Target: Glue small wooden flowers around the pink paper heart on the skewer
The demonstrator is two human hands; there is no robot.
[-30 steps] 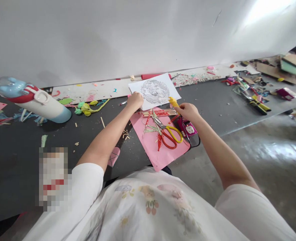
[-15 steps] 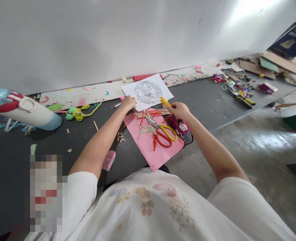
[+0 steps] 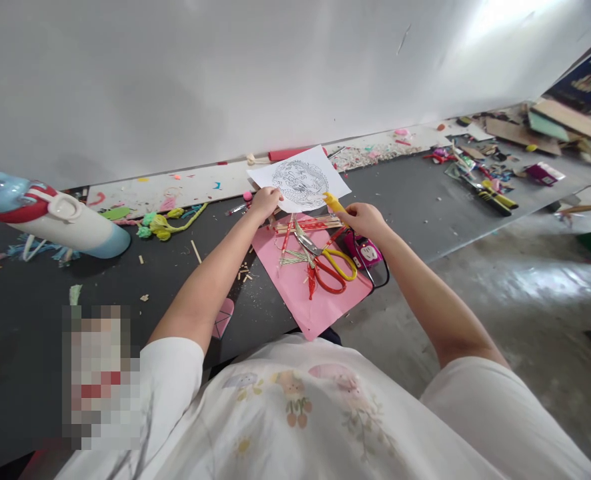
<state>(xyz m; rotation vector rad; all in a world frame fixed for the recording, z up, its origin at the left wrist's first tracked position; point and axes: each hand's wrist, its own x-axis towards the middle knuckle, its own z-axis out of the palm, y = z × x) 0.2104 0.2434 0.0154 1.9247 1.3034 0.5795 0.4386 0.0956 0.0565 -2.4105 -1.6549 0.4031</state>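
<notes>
White paper sheet (image 3: 300, 179), printed with a round black line drawing, lying tilted toward the rear of the dark tabletop (image 3: 405, 207), between the two hands; left hand (image 3: 267, 203) – fingers closed on the sheet's lower-left edge; right hand (image 3: 365, 219) – fingers wrapped around a yellow tool (image 3: 332, 202), whose tip overlaps the sheet's lower-right edge in this view, though whether it touches the paper cannot be told; nearer the body, a pink sheet (image 3: 315, 317) bears scissors (image 3: 318, 251) with one red and one yellow handle, beside thin sticks (image 3: 310, 227); a purple box (image 3: 364, 253) sits just below the right hand; well to the left, a tilted-looking bottle (image 3: 88, 227) stands near yellow and green yarn (image 3: 161, 227).
</notes>
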